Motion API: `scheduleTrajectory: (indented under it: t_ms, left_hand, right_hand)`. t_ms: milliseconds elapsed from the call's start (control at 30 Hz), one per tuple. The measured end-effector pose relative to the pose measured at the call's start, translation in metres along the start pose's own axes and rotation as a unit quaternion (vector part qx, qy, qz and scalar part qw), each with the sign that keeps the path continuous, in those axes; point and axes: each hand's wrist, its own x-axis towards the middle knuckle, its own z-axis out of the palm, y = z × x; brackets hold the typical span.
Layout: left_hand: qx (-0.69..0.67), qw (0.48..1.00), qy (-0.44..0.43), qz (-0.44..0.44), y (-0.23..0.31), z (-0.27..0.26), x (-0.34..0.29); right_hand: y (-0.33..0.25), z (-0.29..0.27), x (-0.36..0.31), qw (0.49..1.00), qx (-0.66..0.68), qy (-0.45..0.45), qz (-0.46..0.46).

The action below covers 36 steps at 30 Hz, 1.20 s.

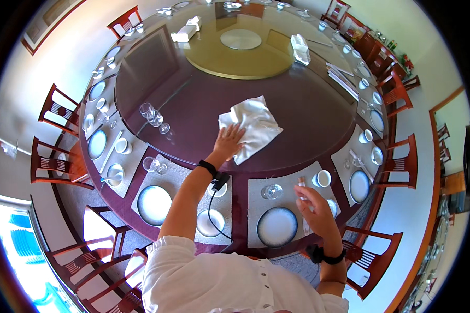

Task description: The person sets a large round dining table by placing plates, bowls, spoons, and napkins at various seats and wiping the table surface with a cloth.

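My left hand point(230, 141) lies flat, fingers spread, on the edge of a crumpled white cloth point(256, 125) on the dark tabletop. My right hand point(316, 208) is over the near right place setting, fingers loosely bent and apart, seemingly holding nothing. Beneath it a slim wrapped chopstick packet point(301, 181) is partly hidden. Around that hand are a blue-rimmed plate point(277, 227), a stemmed glass point(272, 192), a white cup point(322, 178) and a small bowl point(332, 207), mostly covered by the hand.
Stemmed glasses point(154, 118) stand on the turntable's left side. A round gold platform point(240, 68) rises at its centre, with tissue packs point(300, 49) nearby. Grey placemats point(318, 169) with dishes ring the table. Red wooden chairs point(402, 161) surround it. A black cable point(210, 214) hangs by my left forearm.
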Motion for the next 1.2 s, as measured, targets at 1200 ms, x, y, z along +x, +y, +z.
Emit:
scheduleTrajectory:
  t_ms: [1200]
  left_hand:
    - [-0.731,0.663,0.143,-0.08,0.078,-0.161,-0.021]
  right_hand:
    - [0.101,-0.094,-0.093,0.982,0.145,0.111,0.049]
